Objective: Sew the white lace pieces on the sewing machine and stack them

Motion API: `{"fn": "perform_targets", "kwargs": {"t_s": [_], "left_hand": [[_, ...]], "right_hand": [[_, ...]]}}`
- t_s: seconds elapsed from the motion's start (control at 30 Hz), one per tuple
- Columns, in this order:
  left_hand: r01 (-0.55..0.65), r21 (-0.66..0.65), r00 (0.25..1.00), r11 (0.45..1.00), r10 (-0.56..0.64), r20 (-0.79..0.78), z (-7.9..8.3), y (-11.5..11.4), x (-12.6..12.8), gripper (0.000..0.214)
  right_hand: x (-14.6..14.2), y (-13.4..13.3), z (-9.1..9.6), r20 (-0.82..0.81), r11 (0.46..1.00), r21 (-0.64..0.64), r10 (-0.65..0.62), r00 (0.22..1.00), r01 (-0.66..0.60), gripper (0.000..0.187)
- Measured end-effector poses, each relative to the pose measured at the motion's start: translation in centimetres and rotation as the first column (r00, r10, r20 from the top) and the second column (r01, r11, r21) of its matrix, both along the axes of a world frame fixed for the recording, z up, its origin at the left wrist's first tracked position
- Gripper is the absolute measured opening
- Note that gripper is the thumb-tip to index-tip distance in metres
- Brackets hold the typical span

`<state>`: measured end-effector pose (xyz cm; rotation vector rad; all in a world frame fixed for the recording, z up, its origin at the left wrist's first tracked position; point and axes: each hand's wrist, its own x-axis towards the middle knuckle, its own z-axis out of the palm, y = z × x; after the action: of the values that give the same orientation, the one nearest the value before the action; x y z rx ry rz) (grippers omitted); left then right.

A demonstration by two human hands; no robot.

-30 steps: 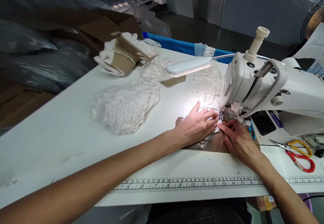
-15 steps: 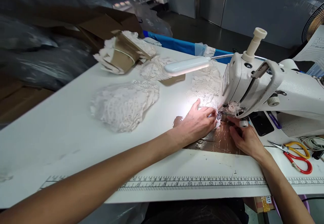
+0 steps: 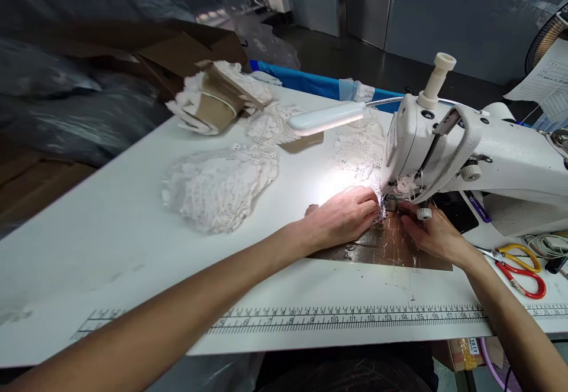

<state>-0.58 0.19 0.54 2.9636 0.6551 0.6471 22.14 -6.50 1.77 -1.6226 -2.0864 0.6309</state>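
White lace fabric (image 3: pixel 358 146) lies on the table and runs up to the needle area of a white sewing machine (image 3: pixel 497 143). Just left of the presser foot, my left hand (image 3: pixel 346 217) is closed on the lace edge, fingers curled under. To the right of the foot is my right hand (image 3: pixel 437 238); its thumb and forefinger are apart over the brown shiny plate (image 3: pixel 386 247). A machine knob partly hides those fingertips, and I see nothing held there. A lamp bar (image 3: pixel 326 118) lights the spot.
A lace pile (image 3: pixel 222 185) and a banded bundle (image 3: pixel 217 99) sit to the left. Scissors (image 3: pixel 523 271) with red and yellow handles and a black phone (image 3: pixel 457 211) lie at right. A printed ruler (image 3: pixel 332 319) runs along the front edge. Cardboard boxes (image 3: pixel 177 55) stand beyond.
My left hand's raised finger has come down, and the hand is now more tightly curled on the lace. My right hand stays beside the presser foot. The view has shifted slightly.
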Motion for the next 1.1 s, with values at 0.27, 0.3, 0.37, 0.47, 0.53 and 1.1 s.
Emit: {"fn": "perform_targets", "kwargs": {"t_s": [0.27, 0.3, 0.37, 0.47, 0.53, 1.1], "left_hand": [[0.044, -0.099, 0.997, 0.994, -0.037, 0.073, -0.5, 0.8, 0.2, 0.029], [0.042, -0.11, 0.995, 0.993, -0.032, 0.089, -0.5, 0.9, 0.2, 0.028], [0.022, -0.129, 0.993, 0.991, -0.006, 0.121, -0.5, 0.9, 0.3, 0.028], [-0.025, -0.141, 0.977, 0.99, 0.054, 0.204, -0.7, 0.7, 0.3, 0.03], [-0.045, -0.133, 0.965, 0.99, 0.078, 0.251, -0.8, 0.5, 0.3, 0.031], [-0.032, -0.135, 0.968, 0.99, 0.065, 0.243, -0.9, 0.7, 0.4, 0.025]], "right_hand": [[-0.5, -0.2, -1.9, -0.013, 0.992, 0.1, -0.073, 0.997, 0.074, 0.025], [-0.5, -0.4, -1.9, -0.016, 0.992, 0.105, -0.074, 0.997, 0.075, 0.025], [-0.7, -0.5, -1.6, -0.019, 0.991, 0.11, -0.079, 0.997, 0.081, 0.024], [-0.9, -0.6, -1.3, -0.018, 0.99, 0.107, -0.09, 0.996, 0.092, 0.023], [-1.0, -0.7, -1.2, -0.021, 0.99, 0.108, -0.091, 0.996, 0.092, 0.022], [-1.0, -0.7, -1.6, -0.072, 0.993, 0.084, -0.08, 0.994, 0.086, 0.021]]}}
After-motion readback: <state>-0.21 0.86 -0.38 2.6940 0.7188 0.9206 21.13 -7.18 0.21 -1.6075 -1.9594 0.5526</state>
